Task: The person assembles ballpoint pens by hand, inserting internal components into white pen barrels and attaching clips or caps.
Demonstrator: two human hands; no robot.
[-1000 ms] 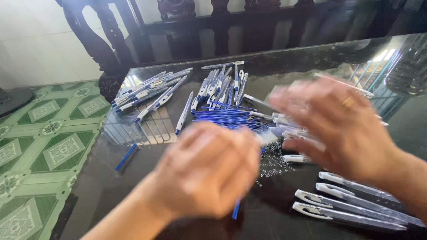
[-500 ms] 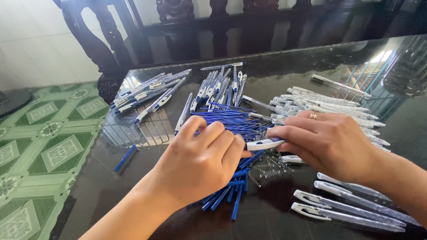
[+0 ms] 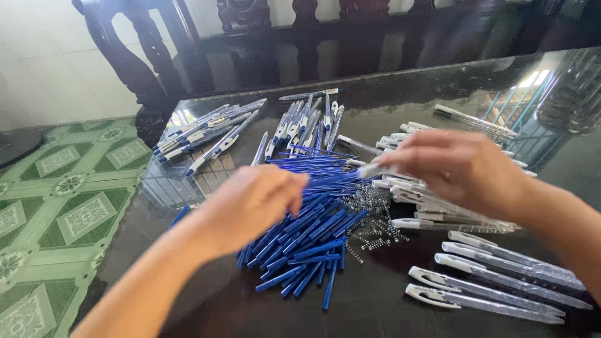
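Note:
My left hand [image 3: 253, 203] hovers over a heap of blue pen refills [image 3: 310, 219] on the dark glass table [image 3: 375, 106]; its fingers are curled and blurred, and whether they hold a refill cannot be told. My right hand [image 3: 460, 169] is raised just right of the heap, pinching a white pen part [image 3: 370, 170] that points left. Small metal springs [image 3: 369, 216] lie between the refills and a pile of white pen parts [image 3: 432, 200] under my right hand.
Clear pen barrels with white clips [image 3: 494, 278] lie in a row at the lower right. Assembled pens [image 3: 206, 134] and more pens [image 3: 307, 122] lie at the back left. A dark wooden chair [image 3: 150, 69] stands beyond the table. Green patterned floor tiles [image 3: 56, 200] are at the left.
Both hands have come apart: the right hand lifted with the white pen part, and the left hand drew back to the left over the refill heap.

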